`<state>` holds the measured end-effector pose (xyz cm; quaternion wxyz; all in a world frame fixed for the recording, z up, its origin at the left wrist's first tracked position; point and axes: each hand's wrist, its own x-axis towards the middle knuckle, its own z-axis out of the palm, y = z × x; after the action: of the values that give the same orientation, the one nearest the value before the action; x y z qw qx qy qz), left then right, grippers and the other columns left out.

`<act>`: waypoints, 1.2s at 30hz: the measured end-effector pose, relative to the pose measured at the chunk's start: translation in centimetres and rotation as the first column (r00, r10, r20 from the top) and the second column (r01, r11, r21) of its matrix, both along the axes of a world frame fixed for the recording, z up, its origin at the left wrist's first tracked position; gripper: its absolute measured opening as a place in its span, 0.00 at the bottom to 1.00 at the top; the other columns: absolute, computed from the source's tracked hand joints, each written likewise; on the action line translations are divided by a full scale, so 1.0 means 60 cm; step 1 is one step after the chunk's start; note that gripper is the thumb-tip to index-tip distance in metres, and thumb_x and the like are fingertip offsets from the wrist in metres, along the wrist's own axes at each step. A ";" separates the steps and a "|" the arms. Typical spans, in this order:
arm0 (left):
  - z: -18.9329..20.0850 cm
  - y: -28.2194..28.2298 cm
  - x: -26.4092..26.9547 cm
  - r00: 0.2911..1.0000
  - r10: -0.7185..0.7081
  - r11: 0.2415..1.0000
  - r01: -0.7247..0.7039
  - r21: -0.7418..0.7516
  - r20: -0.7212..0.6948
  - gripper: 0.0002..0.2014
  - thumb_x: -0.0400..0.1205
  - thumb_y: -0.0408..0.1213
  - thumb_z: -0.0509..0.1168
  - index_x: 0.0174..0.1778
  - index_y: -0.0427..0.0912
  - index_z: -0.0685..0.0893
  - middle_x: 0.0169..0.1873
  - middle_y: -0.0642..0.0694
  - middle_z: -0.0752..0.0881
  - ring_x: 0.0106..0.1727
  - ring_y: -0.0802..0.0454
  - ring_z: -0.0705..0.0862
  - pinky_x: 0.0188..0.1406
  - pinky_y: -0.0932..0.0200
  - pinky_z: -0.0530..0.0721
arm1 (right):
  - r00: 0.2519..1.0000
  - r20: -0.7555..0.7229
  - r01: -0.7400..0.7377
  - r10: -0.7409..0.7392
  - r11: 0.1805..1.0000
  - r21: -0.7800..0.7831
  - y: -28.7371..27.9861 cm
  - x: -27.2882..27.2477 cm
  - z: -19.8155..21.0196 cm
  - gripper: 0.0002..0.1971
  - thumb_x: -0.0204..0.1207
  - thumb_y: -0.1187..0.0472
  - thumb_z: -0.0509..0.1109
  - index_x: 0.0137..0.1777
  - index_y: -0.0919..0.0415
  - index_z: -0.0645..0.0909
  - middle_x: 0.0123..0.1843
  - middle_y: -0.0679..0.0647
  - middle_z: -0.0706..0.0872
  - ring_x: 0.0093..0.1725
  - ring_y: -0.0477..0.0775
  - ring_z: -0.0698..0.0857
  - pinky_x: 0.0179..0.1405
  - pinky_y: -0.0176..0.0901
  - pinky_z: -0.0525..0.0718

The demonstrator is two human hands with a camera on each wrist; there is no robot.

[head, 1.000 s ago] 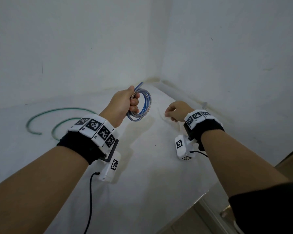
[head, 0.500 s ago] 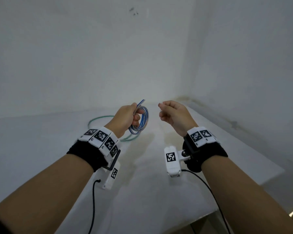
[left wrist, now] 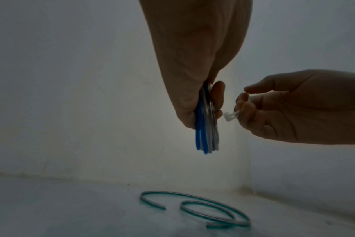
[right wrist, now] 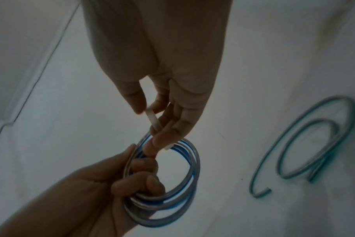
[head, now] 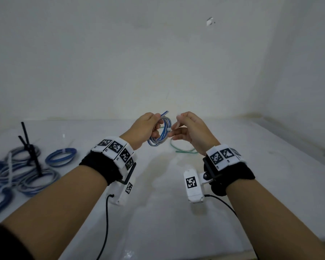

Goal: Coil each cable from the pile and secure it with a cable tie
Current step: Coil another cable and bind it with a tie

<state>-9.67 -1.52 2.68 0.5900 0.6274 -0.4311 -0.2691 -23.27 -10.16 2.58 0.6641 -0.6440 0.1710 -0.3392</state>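
My left hand (head: 147, 128) grips a small coil of blue-and-grey cable (head: 162, 135) (right wrist: 172, 184) (left wrist: 206, 133), held above the white table. One cable end sticks up past my knuckles. My right hand (head: 186, 128) pinches a white cable tie (right wrist: 153, 119) (left wrist: 230, 116) between thumb and fingers, right beside the coil. In the right wrist view the tie's lower end touches the coil's top rim. A loose green cable (head: 182, 148) (right wrist: 306, 144) (left wrist: 195, 206) lies uncoiled on the table under my hands.
Several tied blue-and-grey coils (head: 61, 157) lie at the table's left, with black cable ties (head: 29, 147) standing among them. White walls close off the back and right; the table's (head: 251, 184) near edge runs below my forearms.
My right hand has come left from the table's right side, up to the coil, and now pinches a white tie. The head view has swung left, showing the tied coils.
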 end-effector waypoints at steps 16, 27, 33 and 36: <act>-0.005 0.060 0.051 0.998 0.056 0.997 -0.055 0.052 -0.015 0.17 0.87 0.40 0.54 0.35 0.37 0.78 0.28 0.46 0.72 0.22 0.53 0.67 0.28 0.61 0.74 | 0.999 0.046 0.017 -0.001 0.937 -0.348 0.043 0.080 -0.014 0.08 0.78 0.76 0.65 0.42 0.63 0.79 0.41 0.62 0.83 0.36 0.48 0.87 0.44 0.40 0.88; -0.008 0.076 0.075 0.987 0.058 0.992 -0.074 0.106 0.148 0.14 0.88 0.40 0.53 0.48 0.34 0.79 0.33 0.48 0.75 0.23 0.55 0.71 0.30 0.62 0.72 | 0.992 0.071 0.127 -0.107 0.901 -0.414 0.056 0.112 -0.020 0.11 0.81 0.63 0.65 0.40 0.61 0.86 0.51 0.60 0.80 0.34 0.48 0.85 0.35 0.37 0.84; -0.014 0.076 0.078 0.976 0.104 0.990 -0.119 0.069 0.191 0.16 0.88 0.40 0.53 0.57 0.32 0.80 0.39 0.48 0.80 0.27 0.54 0.73 0.29 0.64 0.73 | 0.993 0.083 0.112 -0.088 0.926 -0.361 0.063 0.121 -0.008 0.09 0.82 0.66 0.62 0.45 0.64 0.84 0.40 0.59 0.85 0.31 0.46 0.80 0.29 0.34 0.79; -0.016 0.076 0.079 0.969 0.123 0.990 -0.135 0.043 0.213 0.13 0.87 0.40 0.55 0.53 0.35 0.80 0.40 0.48 0.82 0.28 0.54 0.75 0.31 0.64 0.74 | 0.991 0.032 0.134 -0.131 0.928 -0.347 0.061 0.127 -0.007 0.13 0.85 0.62 0.59 0.45 0.66 0.84 0.39 0.58 0.85 0.31 0.47 0.80 0.29 0.34 0.79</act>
<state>-4.91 3.02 1.73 0.5392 0.6957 -0.4414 -0.1746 -15.68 -6.51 2.14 0.5160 -0.7367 0.1486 -0.4110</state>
